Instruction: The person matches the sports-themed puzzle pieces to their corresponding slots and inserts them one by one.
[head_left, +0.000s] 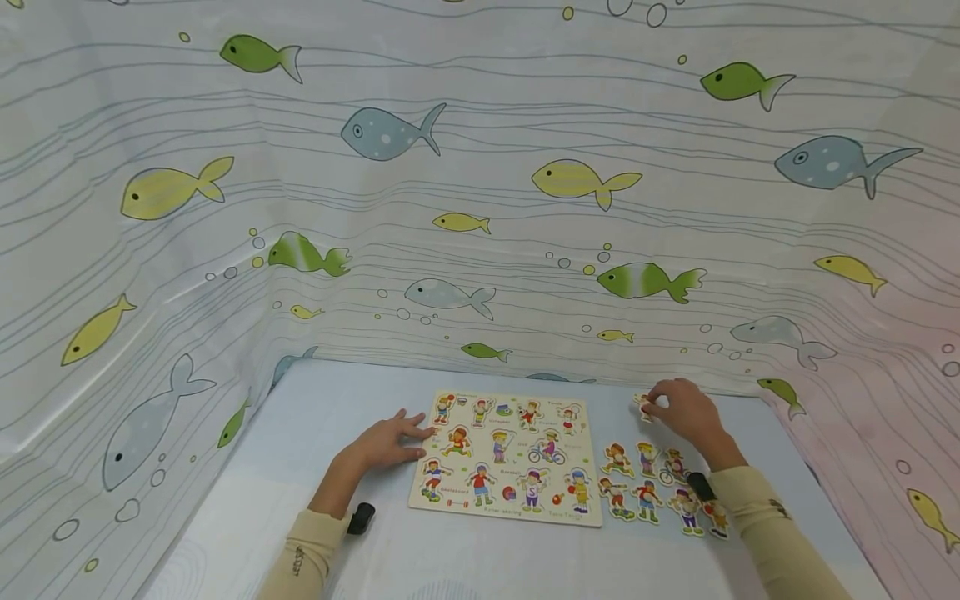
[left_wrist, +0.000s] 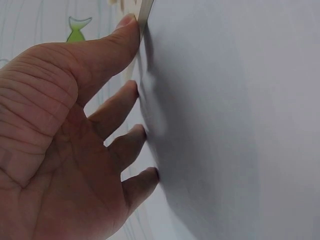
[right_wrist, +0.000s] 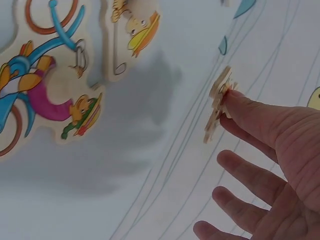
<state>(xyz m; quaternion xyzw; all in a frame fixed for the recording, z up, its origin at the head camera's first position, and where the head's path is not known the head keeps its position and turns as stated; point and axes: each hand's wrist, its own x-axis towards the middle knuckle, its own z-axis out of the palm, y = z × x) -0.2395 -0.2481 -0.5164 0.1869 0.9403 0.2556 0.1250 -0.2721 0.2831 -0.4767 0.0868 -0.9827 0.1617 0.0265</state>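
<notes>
the pinched piece [right_wrist: 217, 101] is pale-edged, perhaps figure-shaped.

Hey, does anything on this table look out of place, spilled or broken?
Nothing stands out. The puzzle board lies flat, the loose pieces lie picture-side up beside it, and the right hand pinches another piece. I see no spill or damage.

Bare tabletop [head_left: 442, 567] in front of the board [head_left: 480, 450] offers open passage. The left hand [head_left: 386, 440] obstructs the board's left edge. Loose pieces [head_left: 647, 500] crowd the right side, leaving only a thin gap; the right sleeve [head_left: 772, 525] overhangs their outer end. A fish-print sheet [head_left: 510, 258] bounds the back and both sides.
</notes>
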